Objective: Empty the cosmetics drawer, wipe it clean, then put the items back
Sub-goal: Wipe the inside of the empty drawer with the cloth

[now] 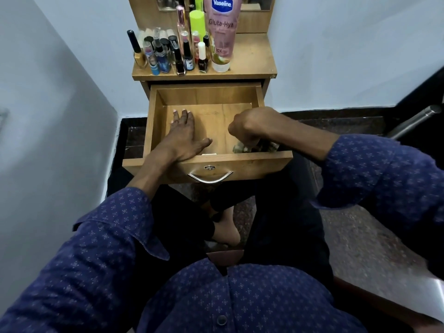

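The wooden drawer (242,162) stands pulled out, and its bare floor (216,121) holds no cosmetics. My left hand (183,137) lies flat on the drawer floor at the left, fingers straight. My right hand (249,127) is curled round a crumpled cloth (242,148) and presses it into the drawer's near right corner; most of the cloth is hidden under the fist. Several cosmetic bottles (168,54) and a pink Vaseline lotion bottle (222,25) stand on the dresser top (252,66) behind the drawer.
White walls close in on both sides of the narrow dresser. A metal chair leg (413,121) juts in at the right. My knees and a bare foot (227,230) are under the drawer, above a dark stone floor.
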